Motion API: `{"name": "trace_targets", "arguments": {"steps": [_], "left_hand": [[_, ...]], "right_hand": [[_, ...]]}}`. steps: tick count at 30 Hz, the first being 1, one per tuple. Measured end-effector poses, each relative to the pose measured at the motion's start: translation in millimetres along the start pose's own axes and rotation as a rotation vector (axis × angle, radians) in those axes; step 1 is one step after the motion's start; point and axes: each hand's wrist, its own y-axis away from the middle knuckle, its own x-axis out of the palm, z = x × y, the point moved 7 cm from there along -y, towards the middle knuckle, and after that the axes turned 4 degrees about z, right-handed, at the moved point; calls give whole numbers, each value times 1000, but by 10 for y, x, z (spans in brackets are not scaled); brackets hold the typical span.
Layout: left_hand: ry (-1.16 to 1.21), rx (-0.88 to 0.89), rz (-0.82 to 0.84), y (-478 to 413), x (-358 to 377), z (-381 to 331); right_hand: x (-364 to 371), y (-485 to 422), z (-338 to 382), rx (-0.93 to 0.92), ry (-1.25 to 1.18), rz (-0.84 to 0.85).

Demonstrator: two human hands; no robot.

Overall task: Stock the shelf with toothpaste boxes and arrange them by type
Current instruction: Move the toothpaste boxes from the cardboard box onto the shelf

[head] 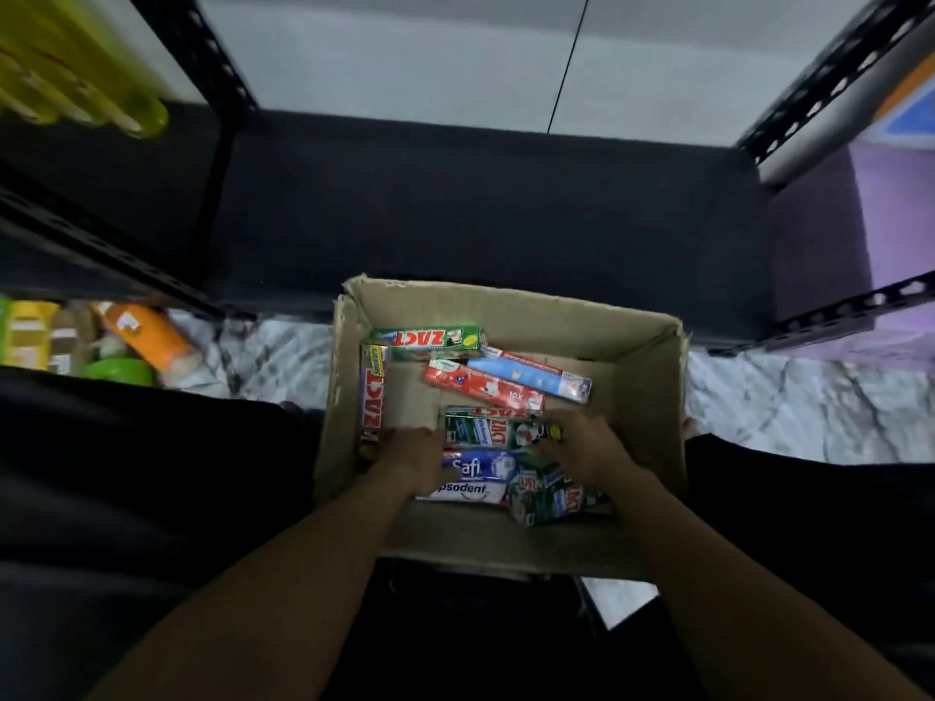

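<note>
I see both hands down in the carton (650, 392), left hand (416, 458) and right hand (589, 447) each clasping an end of the green box (498, 431) (it lies flat, just nearer me than the red box (483, 386) and blue box (528, 372)), below the dark shelf (480, 210).

We've got toothpaste boxes lying jumbled in the carton (647, 376): a far green ZACT box (430, 339) by the back wall, a red ZACT box (373, 397) along the left wall, a middle green ZACT box (498, 431), then the Safi box (480, 465) and Pepsodent box (463, 490) nearest us. The dark shelf (480, 220) sits just behind.
</note>
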Motion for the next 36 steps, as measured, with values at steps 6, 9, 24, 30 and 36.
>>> {"name": "trace_targets", "arguments": {"steps": [6,9,24,30,36], "left_hand": [[141,10,-45,-105,139,20],[154,12,-91,-119,100,61],[742,-71,216,-51,367,204],[892,-54,233,43,259,73],[752,97,192,231,-109,-140]], "right_hand": [[-72,-292,-86,77,-107,-130],[-69,-459,-148,129,-173,-167],[57,-1024,-898,299,-286,-115],[165,-1036,-950,315,-387,-61],[113,-824,-625,171,-468,-97]]}}
